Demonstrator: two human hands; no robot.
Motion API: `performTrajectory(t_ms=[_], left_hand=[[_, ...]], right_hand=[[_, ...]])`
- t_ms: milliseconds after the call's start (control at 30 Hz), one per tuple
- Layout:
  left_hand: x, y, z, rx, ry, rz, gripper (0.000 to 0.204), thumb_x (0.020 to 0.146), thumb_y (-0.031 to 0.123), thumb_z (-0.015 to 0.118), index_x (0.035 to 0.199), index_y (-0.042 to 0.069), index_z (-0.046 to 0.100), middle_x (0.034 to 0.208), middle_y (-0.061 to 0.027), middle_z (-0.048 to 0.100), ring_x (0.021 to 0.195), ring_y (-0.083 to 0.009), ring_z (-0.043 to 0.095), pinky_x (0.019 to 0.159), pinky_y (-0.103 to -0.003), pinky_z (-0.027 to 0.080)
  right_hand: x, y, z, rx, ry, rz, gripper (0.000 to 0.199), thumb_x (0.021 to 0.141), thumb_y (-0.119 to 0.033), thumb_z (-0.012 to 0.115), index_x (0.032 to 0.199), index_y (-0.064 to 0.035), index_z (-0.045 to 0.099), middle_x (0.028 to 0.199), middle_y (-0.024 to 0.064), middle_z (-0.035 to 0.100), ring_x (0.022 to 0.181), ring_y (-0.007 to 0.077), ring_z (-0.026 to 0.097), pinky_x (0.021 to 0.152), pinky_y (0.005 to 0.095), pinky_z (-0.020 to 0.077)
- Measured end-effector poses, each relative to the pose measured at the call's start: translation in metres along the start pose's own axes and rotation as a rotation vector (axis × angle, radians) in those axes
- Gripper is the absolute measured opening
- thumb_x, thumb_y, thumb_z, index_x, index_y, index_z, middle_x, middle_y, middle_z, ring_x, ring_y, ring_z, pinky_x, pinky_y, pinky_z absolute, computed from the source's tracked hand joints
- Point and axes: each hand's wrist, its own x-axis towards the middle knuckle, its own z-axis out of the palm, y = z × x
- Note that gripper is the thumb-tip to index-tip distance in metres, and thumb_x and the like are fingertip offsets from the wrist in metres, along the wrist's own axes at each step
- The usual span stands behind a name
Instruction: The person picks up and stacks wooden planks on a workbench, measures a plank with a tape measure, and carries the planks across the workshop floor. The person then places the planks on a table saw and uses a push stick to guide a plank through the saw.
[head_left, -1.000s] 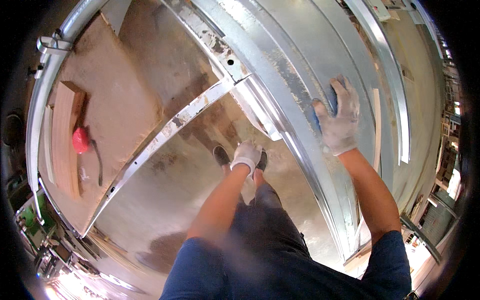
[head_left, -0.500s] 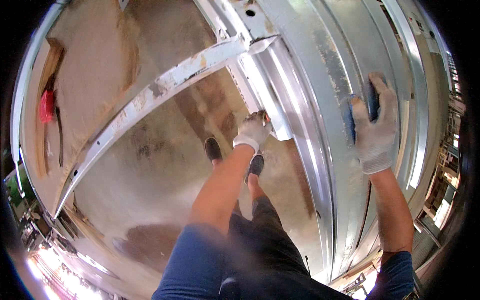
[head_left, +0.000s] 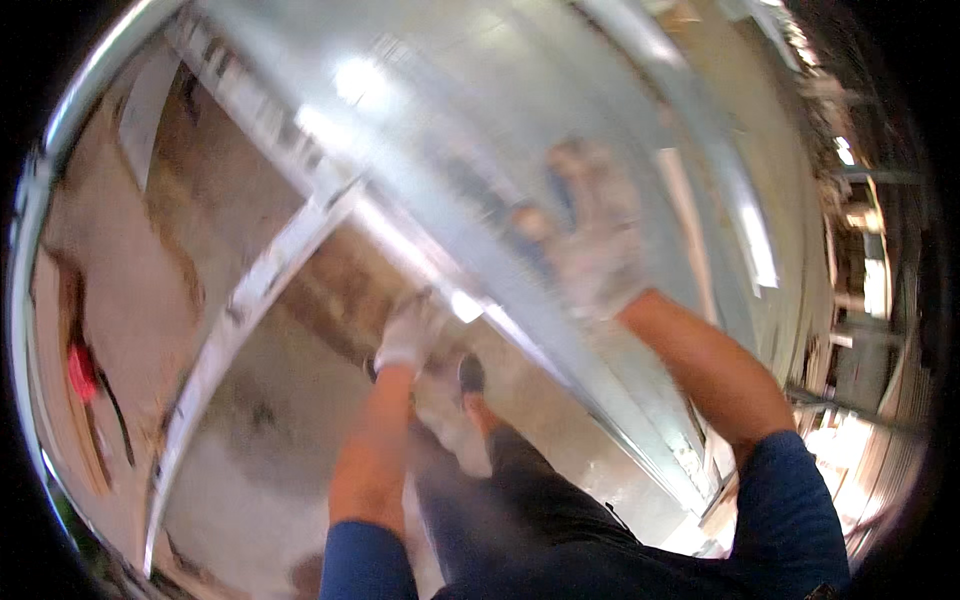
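Note:
My left hand point(head_left: 410, 332), in a white glove, is beside the end of a shiny metal strip point(head_left: 420, 250) along the inner edge of a steel frame. Motion smears its fingers, so I cannot tell whether it touches or grips the strip. On the right, my right hand point(head_left: 603, 245) is over a wide grey metal panel point(head_left: 470, 90). Its white glove has blue on the finger side, and the fingers are spread with nothing visible in them. Blur hides whether they press on the panel.
A pale curved-looking crossbar point(head_left: 235, 310) runs from the frame down to the lower left. Farther left, a red object point(head_left: 81, 374) lies by a wooden edge. Below is a stained floor point(head_left: 255, 440) with my feet on it. Cluttered racks point(head_left: 870, 250) stand at far right.
The view has swung, so the frame and panel slant more and the red object sits lower. Both hands appear farther left in the picture. The left hand looks slightly apart from the strip's end.

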Motion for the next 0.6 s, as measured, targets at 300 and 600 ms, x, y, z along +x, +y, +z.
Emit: performTrajectory(t_ms=[300,600], left_hand=[[-0.192,0.078,-0.066,-0.353,-0.185,-0.31,0.047,0.095,0.046,0.075,0.124,0.008,0.077,0.118,-0.0192,0.078,0.111,-0.0338,0.076,0.094,-0.042,0.06],[-0.267,0.034,-0.14,-0.272,-0.088,-0.321,0.039,0.094,0.036,0.077,0.121,0.009,0.078,0.105,-0.0144,0.081,0.097,-0.033,0.078,0.091,-0.041,0.06]], right_hand=[[-0.042,0.036,-0.006,0.154,0.042,0.039,0.071,0.102,-0.056,0.057,0.155,-0.0092,0.049,0.167,0.0228,0.039,0.158,0.0399,0.029,0.13,0.0529,0.0205],[-0.17,0.125,-0.052,-0.093,-0.056,0.491,0.063,0.107,-0.05,0.045,0.154,-0.0087,0.05,0.161,0.0149,0.05,0.146,0.0312,0.047,0.125,0.0474,0.0277]])
